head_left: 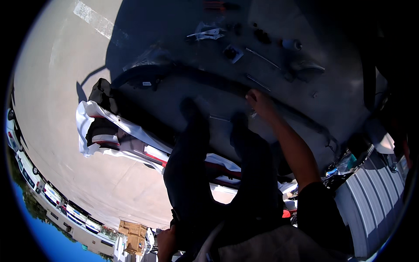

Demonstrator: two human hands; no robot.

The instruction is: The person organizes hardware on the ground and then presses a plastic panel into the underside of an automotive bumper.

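A long dark curved strip (209, 77), like a vehicle trim piece, lies across the shaded ground in front of my feet. My right hand (260, 102) reaches down at its near edge with the fingers curled together. Shadow hides what they hold, if anything; a small shiny bit shows just below them. Low at the left, beside my hip, is my left hand (166, 242), its fingers mostly out of sight. A thin metal rod (219, 118) rests on the ground between my shoes.
Beyond the strip lie locking pliers (207, 34), a small packet (232, 53), two rods (262, 57) and a canister (291, 44). Behind my legs stretches a red-and-white part in white wrapping (131, 131). A grey ribbed case (371, 196) stands right; a cardboard box (132, 237) is lower left.
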